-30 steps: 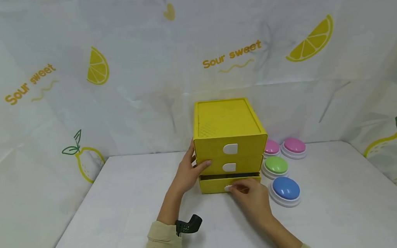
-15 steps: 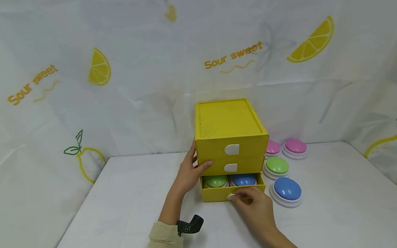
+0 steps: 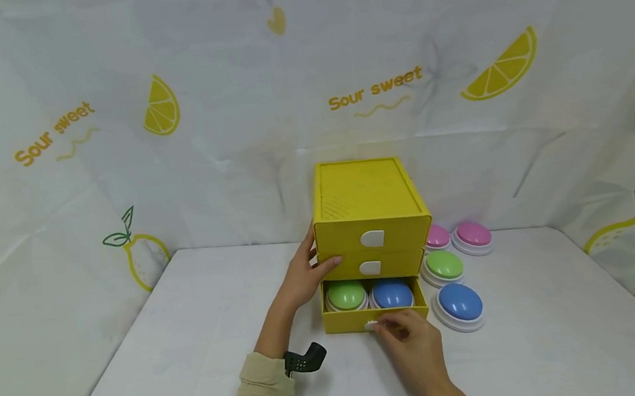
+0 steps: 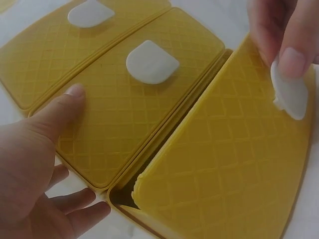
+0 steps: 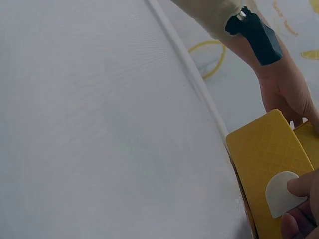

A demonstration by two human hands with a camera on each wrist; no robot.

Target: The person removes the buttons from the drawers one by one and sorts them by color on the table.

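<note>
A yellow three-drawer cabinet [image 3: 367, 188] stands at the back of the white table. My left hand [image 3: 300, 280] braces its left side, fingers extended along the side wall and thumb [image 4: 65, 107] on the middle drawer's front. My right hand [image 3: 419, 348] pinches the white handle [image 5: 280, 194] of the bottom drawer [image 3: 343, 324] between thumb and fingers. That drawer is partly pulled out. Inside it sit a green button [image 3: 346, 295] on the left and a blue button [image 3: 392, 293] on the right, each on a white base. Both upper drawers are closed.
Right of the cabinet stand loose buttons on white bases: a blue one [image 3: 460, 302], a green one [image 3: 444, 264] and two pink ones, the farther-right pink button [image 3: 474, 234] near the back edge. A lemon-print cloth [image 3: 223, 143] hangs behind the table [image 3: 195, 344].
The bottom drawer has slid out toward me with my right hand on its handle, bringing the green and blue buttons inside into sight. My left hand has stayed against the cabinet.
</note>
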